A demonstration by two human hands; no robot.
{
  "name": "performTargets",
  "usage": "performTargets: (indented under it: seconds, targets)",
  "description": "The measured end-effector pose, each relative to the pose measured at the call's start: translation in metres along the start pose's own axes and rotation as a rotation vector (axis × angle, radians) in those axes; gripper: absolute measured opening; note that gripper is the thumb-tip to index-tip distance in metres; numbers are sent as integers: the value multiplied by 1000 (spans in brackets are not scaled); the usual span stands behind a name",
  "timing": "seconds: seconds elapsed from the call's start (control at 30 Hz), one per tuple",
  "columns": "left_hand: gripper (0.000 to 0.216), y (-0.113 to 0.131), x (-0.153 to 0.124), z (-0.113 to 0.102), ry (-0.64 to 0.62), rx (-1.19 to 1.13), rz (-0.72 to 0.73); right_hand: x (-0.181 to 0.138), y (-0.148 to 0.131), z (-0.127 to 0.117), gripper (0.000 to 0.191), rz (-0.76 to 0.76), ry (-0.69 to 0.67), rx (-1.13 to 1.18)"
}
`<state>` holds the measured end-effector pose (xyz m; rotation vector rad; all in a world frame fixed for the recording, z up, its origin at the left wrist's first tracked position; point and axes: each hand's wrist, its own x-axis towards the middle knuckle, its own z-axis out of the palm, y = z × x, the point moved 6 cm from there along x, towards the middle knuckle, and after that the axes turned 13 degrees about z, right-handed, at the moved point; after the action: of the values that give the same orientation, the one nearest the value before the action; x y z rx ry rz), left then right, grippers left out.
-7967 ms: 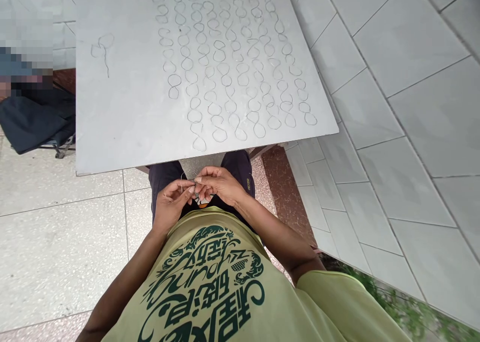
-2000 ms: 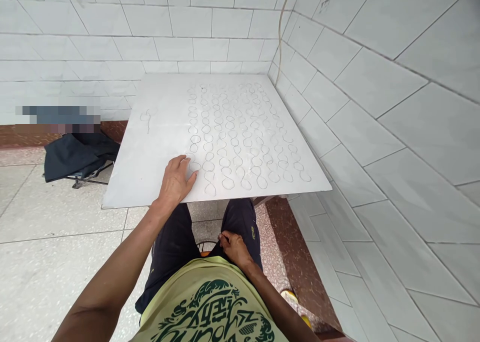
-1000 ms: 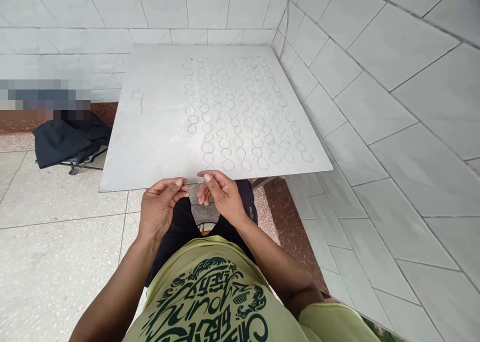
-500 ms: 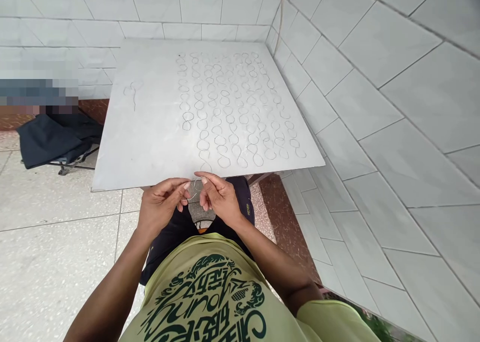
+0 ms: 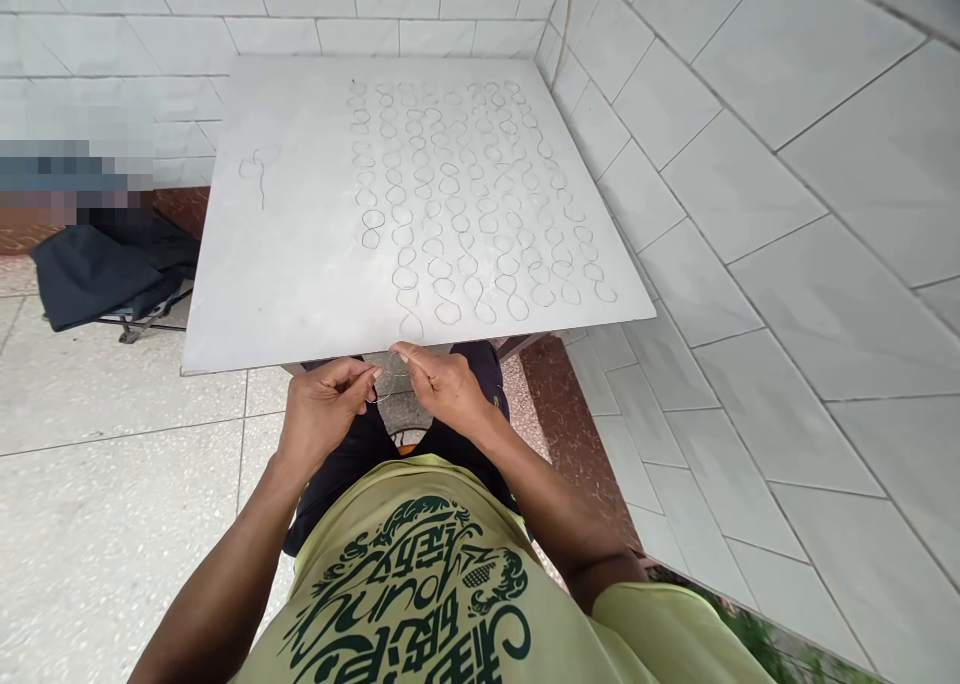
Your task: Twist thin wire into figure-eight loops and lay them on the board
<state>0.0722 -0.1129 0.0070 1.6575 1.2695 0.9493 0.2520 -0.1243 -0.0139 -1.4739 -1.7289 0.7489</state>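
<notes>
Just past the near edge of a white board-like tabletop (image 5: 262,294), my two hands hold one thin curved wire (image 5: 395,366) between them. My left hand (image 5: 324,404) pinches it with thumb and forefinger. On the other side, my right hand (image 5: 444,389) is closed on the wire's upper part, fingertips close to the table edge. The wire bends in a loop between the hands; its ends are hard to make out. Several rows of thin wires bent into figure-eight and S shapes (image 5: 480,219) lie on the right half of the tabletop.
A few loose thin wires (image 5: 261,169) lie on the tabletop's left side. White tiled walls (image 5: 750,214) stand behind and to the right. Left of the table, a dark cloth (image 5: 112,274) hangs over a low metal frame, beside a pixelated patch. Below is a speckled floor (image 5: 120,494).
My right hand has turned, its fingers now pointing up toward the table edge and more closed around the wire. My left hand stays pinched. The view has shifted slightly.
</notes>
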Motion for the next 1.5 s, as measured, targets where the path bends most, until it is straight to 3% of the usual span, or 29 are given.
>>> performTargets:
  seconds: [0.23,0.4,0.5,0.6,0.77,0.9,1.2,1.5]
  targets:
    - [19,-4,2,2,-141,-34,52,10,6,-2,33,216,-175,290]
    - [21,-6,16,-7,22,-37,24,12,12,-15,39,312,-88,409]
    - [23,-11,39,-15,150,-27,24,5,25,-18,42,373,-32,448]
    - [24,-20,72,-22,224,-16,25,-12,46,-8,42,412,-63,409]
    - [22,-30,131,-24,279,113,70,-51,81,22,41,471,-133,306]
    - [18,-31,157,-15,279,242,129,-79,103,38,40,535,-177,254]
    - [20,-25,148,4,288,703,142,-91,121,42,36,563,-198,183]
    - [17,-26,142,6,261,705,200,-84,118,47,34,554,-231,106]
